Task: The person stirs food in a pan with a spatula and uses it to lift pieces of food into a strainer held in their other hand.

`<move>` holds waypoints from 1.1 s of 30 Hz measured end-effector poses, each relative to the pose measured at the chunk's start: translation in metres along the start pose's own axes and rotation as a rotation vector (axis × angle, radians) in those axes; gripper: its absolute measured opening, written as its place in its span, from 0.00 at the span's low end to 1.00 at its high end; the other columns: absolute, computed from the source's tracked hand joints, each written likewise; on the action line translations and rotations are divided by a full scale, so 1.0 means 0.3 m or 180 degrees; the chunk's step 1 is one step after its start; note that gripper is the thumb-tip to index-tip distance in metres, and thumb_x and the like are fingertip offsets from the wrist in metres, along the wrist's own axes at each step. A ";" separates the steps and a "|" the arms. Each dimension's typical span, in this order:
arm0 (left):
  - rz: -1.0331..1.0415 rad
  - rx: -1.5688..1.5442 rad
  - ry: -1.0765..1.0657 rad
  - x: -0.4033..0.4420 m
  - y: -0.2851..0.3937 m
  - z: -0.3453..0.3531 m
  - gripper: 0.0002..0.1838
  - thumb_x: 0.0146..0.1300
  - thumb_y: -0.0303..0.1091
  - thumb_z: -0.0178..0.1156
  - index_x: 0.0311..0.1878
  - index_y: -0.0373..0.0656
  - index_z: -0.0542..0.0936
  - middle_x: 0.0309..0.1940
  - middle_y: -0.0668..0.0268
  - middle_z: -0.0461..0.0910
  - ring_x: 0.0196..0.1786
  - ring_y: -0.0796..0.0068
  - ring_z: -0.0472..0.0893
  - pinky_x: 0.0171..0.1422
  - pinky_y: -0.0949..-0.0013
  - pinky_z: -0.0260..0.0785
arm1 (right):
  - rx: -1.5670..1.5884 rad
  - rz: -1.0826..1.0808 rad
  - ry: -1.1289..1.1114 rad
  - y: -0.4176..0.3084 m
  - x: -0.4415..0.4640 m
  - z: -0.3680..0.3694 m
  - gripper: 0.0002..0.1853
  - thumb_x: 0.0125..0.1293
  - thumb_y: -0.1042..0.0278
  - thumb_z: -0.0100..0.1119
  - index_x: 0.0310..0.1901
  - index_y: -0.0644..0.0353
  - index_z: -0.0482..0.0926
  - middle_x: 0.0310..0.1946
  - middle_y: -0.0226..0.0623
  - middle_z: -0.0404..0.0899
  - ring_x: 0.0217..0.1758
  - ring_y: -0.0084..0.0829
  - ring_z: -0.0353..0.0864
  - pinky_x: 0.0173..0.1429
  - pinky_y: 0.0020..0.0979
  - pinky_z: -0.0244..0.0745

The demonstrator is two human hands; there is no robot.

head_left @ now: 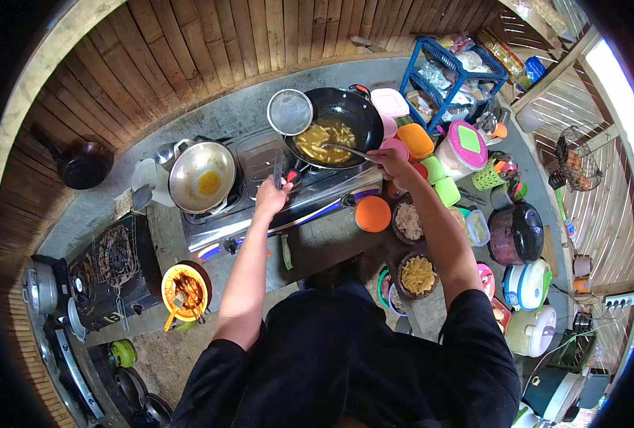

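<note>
A black wok sits on the gas stove, with yellowish food pieces in oil. My left hand is closed around the handle of a round mesh strainer, held over the wok's left rim. Close beside that hand is the wok's black-and-red handle; whether my fingers touch it, I cannot tell. My right hand grips a long metal cooking utensil that reaches into the food; its head is partly hidden there. On the left burner stands a silver pan holding a little yellow oil.
Left of me are an orange bowl of red sauce and a grill rack. A green-handled knife lies at the counter's front. To the right stand a bowl of pale cut pieces, colourful lidded containers and a blue rack.
</note>
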State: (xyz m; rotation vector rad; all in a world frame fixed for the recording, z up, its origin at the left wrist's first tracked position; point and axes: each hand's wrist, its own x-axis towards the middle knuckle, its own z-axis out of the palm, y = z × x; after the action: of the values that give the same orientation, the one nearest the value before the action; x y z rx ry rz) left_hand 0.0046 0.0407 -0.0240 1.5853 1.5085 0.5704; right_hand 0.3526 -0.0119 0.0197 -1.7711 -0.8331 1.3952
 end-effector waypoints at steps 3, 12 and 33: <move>0.0037 0.0009 0.0012 -0.009 0.012 -0.005 0.13 0.60 0.40 0.67 0.40 0.43 0.77 0.24 0.60 0.83 0.27 0.67 0.85 0.38 0.62 0.74 | -0.0948 -0.1547 0.0057 0.155 0.115 -0.035 0.14 0.69 0.67 0.57 0.54 0.56 0.81 0.23 0.27 0.74 0.23 0.22 0.69 0.28 0.27 0.66; -0.0033 -0.0137 -0.0041 -0.017 0.024 -0.008 0.13 0.60 0.39 0.67 0.41 0.42 0.77 0.25 0.61 0.83 0.26 0.69 0.85 0.37 0.64 0.75 | -0.2956 -0.2285 0.1472 -0.011 -0.186 -0.051 0.15 0.66 0.70 0.53 0.53 0.53 0.80 0.33 0.54 0.81 0.39 0.55 0.81 0.44 0.48 0.76; -0.0011 -0.0021 -0.0021 -0.018 0.028 -0.012 0.13 0.60 0.39 0.67 0.40 0.43 0.76 0.24 0.61 0.83 0.26 0.68 0.84 0.36 0.63 0.74 | -0.1656 -0.1065 0.0312 -0.013 -0.217 -0.039 0.15 0.68 0.69 0.56 0.54 0.60 0.81 0.27 0.34 0.80 0.29 0.26 0.77 0.36 0.33 0.71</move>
State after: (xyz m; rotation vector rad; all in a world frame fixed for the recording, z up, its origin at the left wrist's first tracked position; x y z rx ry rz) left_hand 0.0056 0.0371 -0.0140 1.5779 1.5026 0.5671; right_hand 0.3504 -0.0658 0.0579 -1.9358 -1.4586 0.9150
